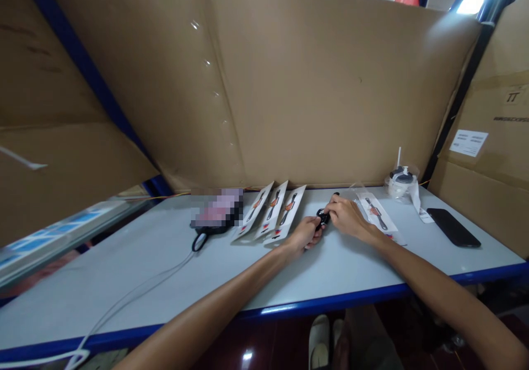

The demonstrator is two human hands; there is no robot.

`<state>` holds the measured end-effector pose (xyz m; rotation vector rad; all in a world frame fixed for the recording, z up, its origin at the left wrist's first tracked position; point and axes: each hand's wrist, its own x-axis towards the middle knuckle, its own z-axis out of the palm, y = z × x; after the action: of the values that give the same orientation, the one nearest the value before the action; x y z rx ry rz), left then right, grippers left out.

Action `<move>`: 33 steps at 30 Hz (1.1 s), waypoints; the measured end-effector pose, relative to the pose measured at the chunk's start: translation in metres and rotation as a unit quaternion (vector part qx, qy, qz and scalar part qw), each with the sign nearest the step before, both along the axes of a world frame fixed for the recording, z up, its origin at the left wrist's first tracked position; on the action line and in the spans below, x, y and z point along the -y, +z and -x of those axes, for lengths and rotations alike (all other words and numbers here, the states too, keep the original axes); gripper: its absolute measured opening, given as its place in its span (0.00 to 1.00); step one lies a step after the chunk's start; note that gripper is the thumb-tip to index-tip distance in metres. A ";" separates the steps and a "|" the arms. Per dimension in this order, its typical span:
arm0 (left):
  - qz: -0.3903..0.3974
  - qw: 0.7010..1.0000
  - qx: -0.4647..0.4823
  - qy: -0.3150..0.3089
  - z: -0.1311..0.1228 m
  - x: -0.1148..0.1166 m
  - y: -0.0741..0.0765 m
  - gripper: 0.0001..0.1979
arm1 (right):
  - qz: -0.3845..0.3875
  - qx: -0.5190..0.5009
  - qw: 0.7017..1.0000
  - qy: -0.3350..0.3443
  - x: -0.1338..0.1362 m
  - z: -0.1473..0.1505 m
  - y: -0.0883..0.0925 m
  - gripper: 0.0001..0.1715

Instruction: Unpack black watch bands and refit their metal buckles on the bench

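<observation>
Over the right half of the table, my left hand (306,234) is closed around the lower part of a small black tool (323,216) with a shiny spot. The fingers of my right hand (345,214) pinch the same tool from above, and a dark end of it sticks up past them. My hands cover most of it, so its exact kind does not show. Close to my right hand lies a clear plastic bag with a white printed card (377,216), picturing a black-handled tool. Several similar white printed cards (289,213) lean in a row left of my hands.
A black case (225,224) with a blurred-out top and a cord loop lies at left, a white cable (136,288) trailing from it. On the right are a black phone (453,227) and a lidded plastic cup (401,184). Cardboard (314,94) walls the table in.
</observation>
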<state>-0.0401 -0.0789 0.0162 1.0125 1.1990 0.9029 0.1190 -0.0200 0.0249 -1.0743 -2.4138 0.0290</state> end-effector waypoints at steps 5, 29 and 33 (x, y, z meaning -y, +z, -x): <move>-0.002 1.000 -0.003 -0.008 0.000 0.000 -0.001 0.16 | 0.004 -0.015 1.000 0.026 0.002 0.001 0.000 0.24; -0.021 1.000 0.005 -0.014 0.003 -0.007 -0.012 0.13 | 0.015 -0.040 0.999 0.016 0.006 0.004 0.005 0.12; -0.022 1.000 -0.015 -0.014 0.002 -0.008 -0.015 0.14 | 0.020 -0.050 0.998 -0.045 0.012 0.012 0.005 0.13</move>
<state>-0.0424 -0.0709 0.0016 1.0790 1.1910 0.8983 0.1074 -0.0315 0.0302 -1.1720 -2.2826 0.0993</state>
